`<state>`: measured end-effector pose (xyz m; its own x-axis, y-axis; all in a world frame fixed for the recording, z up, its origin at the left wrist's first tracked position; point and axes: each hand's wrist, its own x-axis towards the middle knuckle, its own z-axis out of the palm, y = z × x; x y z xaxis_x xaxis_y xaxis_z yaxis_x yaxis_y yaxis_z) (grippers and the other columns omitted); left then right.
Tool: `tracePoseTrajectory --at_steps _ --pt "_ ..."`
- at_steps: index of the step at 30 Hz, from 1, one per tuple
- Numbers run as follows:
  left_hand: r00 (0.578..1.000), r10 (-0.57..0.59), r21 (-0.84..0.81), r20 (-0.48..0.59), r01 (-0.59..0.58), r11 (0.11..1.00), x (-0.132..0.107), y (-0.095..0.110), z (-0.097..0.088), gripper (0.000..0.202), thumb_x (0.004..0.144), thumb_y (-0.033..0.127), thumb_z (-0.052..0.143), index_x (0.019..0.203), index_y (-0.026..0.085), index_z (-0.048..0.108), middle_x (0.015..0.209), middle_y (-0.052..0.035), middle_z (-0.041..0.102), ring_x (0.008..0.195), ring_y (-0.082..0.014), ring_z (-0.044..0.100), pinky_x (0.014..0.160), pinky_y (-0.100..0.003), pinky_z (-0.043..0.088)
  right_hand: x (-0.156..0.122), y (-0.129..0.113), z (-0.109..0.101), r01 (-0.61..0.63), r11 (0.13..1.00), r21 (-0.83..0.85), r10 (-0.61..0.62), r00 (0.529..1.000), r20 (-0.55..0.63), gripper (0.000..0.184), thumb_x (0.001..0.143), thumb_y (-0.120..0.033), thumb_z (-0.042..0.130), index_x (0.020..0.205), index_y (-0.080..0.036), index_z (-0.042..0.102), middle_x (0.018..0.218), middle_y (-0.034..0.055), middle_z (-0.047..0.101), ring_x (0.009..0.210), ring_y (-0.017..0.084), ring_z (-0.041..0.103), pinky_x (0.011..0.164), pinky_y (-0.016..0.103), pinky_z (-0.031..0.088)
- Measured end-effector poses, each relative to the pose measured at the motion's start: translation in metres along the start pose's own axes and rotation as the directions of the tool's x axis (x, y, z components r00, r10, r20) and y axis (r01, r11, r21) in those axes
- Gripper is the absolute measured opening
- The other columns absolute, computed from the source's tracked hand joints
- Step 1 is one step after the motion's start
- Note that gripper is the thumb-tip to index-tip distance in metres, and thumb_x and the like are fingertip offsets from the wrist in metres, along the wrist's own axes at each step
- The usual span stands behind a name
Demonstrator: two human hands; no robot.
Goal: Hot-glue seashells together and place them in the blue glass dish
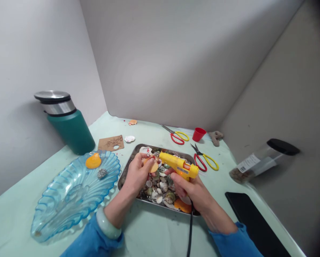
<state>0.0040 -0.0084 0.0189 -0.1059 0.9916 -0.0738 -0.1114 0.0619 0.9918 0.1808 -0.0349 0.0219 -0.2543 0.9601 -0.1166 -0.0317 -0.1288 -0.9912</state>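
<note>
Closed around the grip of a yellow hot glue gun (176, 162), my right hand (189, 187) holds it with the nozzle pointing left. My left hand (138, 169) pinches an orange seashell (153, 167) close to that nozzle; whether the two touch I cannot tell. Some red shows on the shell by my fingertips. Both hands are above a metal tray (127, 175) full of mixed seashells (163, 187). A black cord (190, 232) runs down from the glue gun toward me.
Left stands a blue scalloped dish (76, 192) holding an orange shell (93, 161), with a green bottle (71, 128) behind it. Scissors (178, 136), more scissors (204, 157) and a red cup (198, 134) lie beyond the tray. A clear jar (258, 164) and black phone-like slab (253, 221) are right.
</note>
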Motion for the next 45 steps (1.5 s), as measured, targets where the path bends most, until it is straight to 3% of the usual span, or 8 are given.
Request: tracePoseTrajectory --at_steps 16,20,22,25,28,30,38,45 --pt "0.992 0.110 0.027 -0.061 -0.108 0.994 -0.003 -0.001 0.001 0.032 0.074 0.040 0.073 0.088 0.022 0.051 0.065 0.0027 0.065 0.047 -0.0120 0.058 0.043 -0.021 0.041 0.000 0.000 0.004 -0.025 0.997 -0.078 0.024 1.000 -0.020 0.046 0.077 -0.056 0.072 0.098 -0.016 0.068 0.043 -0.0094 0.039 0.040 0.007 0.032 0.041 0.021 0.028" --pt "0.986 0.130 -0.072 -0.105 -0.138 0.988 -0.002 -0.001 0.000 0.038 0.073 0.044 0.074 0.091 0.021 0.050 0.074 0.0010 0.069 0.053 -0.0119 0.060 0.046 -0.020 0.044 0.004 0.002 -0.002 0.073 0.967 -0.244 -0.100 0.990 -0.100 0.040 0.083 -0.055 0.065 0.097 -0.018 0.070 0.051 -0.0029 0.051 0.047 0.012 0.044 0.046 0.025 0.035" --pt "0.989 0.101 -0.127 -0.107 -0.115 0.985 0.000 -0.001 -0.001 0.043 0.072 0.046 0.075 0.096 0.021 0.050 0.076 0.0012 0.069 0.049 -0.0102 0.058 0.043 -0.020 0.041 0.005 0.003 -0.007 0.136 0.873 -0.468 -0.218 0.968 -0.126 0.036 0.085 -0.052 0.063 0.098 -0.019 0.072 0.065 0.0034 0.064 0.060 0.018 0.056 0.054 0.028 0.041" --pt "0.998 0.033 -0.187 -0.060 -0.044 0.981 0.004 -0.001 -0.004 0.047 0.070 0.048 0.076 0.098 0.019 0.053 0.078 0.0000 0.070 0.046 -0.0085 0.055 0.040 -0.019 0.037 0.005 0.000 -0.013 0.036 0.551 -0.834 -0.266 0.954 -0.135 0.031 0.083 -0.039 0.064 0.107 -0.021 0.072 0.082 0.0075 0.073 0.073 0.024 0.064 0.063 0.031 0.043" --pt "1.000 -0.004 -0.213 0.002 0.005 0.977 0.005 -0.002 -0.006 0.046 0.069 0.048 0.078 0.094 0.016 0.056 0.077 -0.0012 0.069 0.046 -0.0075 0.055 0.039 -0.017 0.035 0.001 -0.004 -0.016 -0.063 0.257 -0.964 -0.227 0.966 -0.124 0.041 0.081 -0.028 0.064 0.121 -0.021 0.067 0.096 0.0106 0.075 0.084 0.028 0.068 0.068 0.033 0.043" --pt "0.999 -0.011 -0.217 0.033 0.017 0.976 0.004 -0.002 -0.006 0.045 0.069 0.047 0.079 0.094 0.017 0.058 0.076 -0.0005 0.068 0.046 -0.0069 0.054 0.040 -0.017 0.036 -0.002 -0.008 -0.018 -0.029 0.192 -0.981 -0.224 0.972 -0.073 0.042 0.083 -0.032 0.065 0.123 -0.020 0.066 0.104 0.0121 0.074 0.092 0.029 0.068 0.072 0.033 0.045" --pt "0.995 0.029 -0.232 0.095 -0.006 0.973 -0.002 0.003 -0.003 0.041 0.067 0.045 0.081 0.092 0.018 0.062 0.083 -0.0013 0.068 0.063 -0.0112 0.060 0.051 -0.020 0.047 -0.002 -0.041 -0.013 0.203 0.459 -0.865 -0.397 0.918 0.005 0.031 0.093 -0.045 0.058 0.108 -0.022 0.071 0.086 0.0053 0.071 0.072 0.019 0.063 0.069 0.031 0.045" --pt "0.982 0.108 -0.287 0.157 -0.060 0.956 -0.002 0.001 -0.004 0.031 0.074 0.038 0.079 0.089 0.017 0.063 0.083 -0.0006 0.065 0.070 -0.0104 0.060 0.061 -0.019 0.049 0.024 -0.066 0.017 0.238 0.475 -0.847 -0.380 0.924 0.047 0.019 0.091 -0.032 0.059 0.082 -0.021 0.071 0.080 0.0027 0.072 0.069 0.016 0.060 0.062 0.028 0.037"
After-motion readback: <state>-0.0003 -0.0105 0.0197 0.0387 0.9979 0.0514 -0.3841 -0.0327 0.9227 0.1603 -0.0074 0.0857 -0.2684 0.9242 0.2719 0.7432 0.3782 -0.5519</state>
